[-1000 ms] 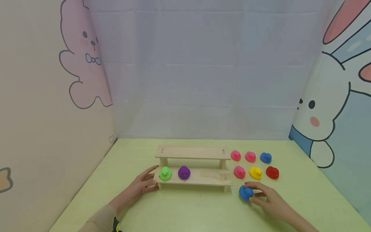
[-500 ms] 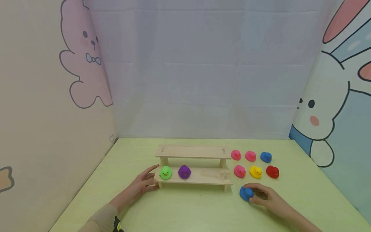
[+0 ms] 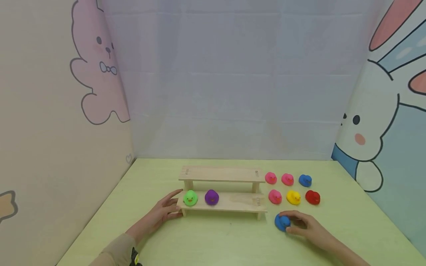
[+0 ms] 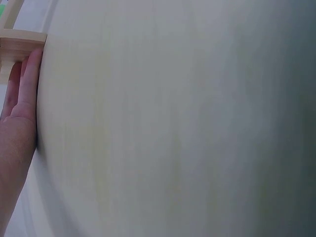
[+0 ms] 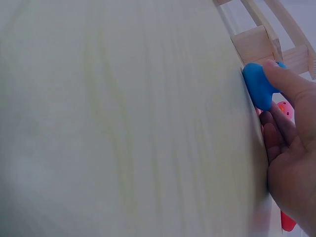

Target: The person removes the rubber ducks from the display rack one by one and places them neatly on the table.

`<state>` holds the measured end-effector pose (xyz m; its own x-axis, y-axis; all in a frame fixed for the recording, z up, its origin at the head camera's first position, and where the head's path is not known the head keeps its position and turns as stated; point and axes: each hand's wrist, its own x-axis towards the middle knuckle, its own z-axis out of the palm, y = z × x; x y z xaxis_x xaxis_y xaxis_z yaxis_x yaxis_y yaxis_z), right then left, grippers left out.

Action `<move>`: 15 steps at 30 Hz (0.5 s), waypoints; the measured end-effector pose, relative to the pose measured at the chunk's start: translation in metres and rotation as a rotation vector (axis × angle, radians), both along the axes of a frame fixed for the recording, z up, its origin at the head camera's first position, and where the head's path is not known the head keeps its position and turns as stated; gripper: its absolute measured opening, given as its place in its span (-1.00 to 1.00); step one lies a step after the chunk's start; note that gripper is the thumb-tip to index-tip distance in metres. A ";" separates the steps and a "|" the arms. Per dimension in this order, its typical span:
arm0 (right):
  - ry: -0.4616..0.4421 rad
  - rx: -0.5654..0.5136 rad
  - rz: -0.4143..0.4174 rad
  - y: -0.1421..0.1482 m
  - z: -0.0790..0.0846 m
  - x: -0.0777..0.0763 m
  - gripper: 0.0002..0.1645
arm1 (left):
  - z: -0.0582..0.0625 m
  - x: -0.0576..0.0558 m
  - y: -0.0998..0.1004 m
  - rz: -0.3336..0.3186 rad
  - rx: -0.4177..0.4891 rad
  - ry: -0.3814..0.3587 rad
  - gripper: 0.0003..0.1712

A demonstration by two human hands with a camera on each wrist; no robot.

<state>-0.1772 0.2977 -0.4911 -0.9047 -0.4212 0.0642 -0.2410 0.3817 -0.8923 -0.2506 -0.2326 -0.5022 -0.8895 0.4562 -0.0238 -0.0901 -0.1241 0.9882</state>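
Observation:
At the front right of the table, a blue rubber duck (image 3: 282, 222) is pinched between the thumb and fingers of my right hand (image 3: 307, 231). The right wrist view shows the thumb on the blue duck (image 5: 257, 86), which sits at the tabletop. My left hand (image 3: 163, 210) rests against the left end of a two-step wooden shelf (image 3: 233, 201), its fingers fairly straight. In the left wrist view, the fingertips meet the shelf's end (image 4: 22, 42). On the lower step stand a green duck (image 3: 190, 198) and a purple duck (image 3: 212, 197).
Right of the shelf, more ducks stand in two rows: pink ducks (image 3: 275, 197), a yellow duck (image 3: 293, 197), a red duck (image 3: 313, 197) and another blue duck (image 3: 305, 180). The pale green table (image 3: 199, 240) ends at a white curtain (image 3: 213, 92) behind.
The blue duck and my right hand have shifted very slightly, the fingers settling closer around the duck. My left hand stays at the shelf's end.

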 end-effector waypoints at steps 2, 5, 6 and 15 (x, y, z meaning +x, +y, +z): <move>0.001 -0.004 0.004 0.000 0.000 0.000 -0.50 | 0.000 0.000 0.000 0.000 -0.003 0.000 -0.19; 0.001 -0.010 0.007 0.000 0.000 0.001 -0.50 | 0.000 0.001 0.000 0.000 -0.005 0.000 -0.19; 0.000 -0.010 0.008 0.000 0.001 0.001 -0.50 | 0.000 0.001 0.000 0.000 -0.006 0.001 -0.19; -0.017 -0.005 0.004 -0.001 0.002 0.001 -0.45 | 0.003 0.004 0.000 -0.006 -0.011 0.019 -0.20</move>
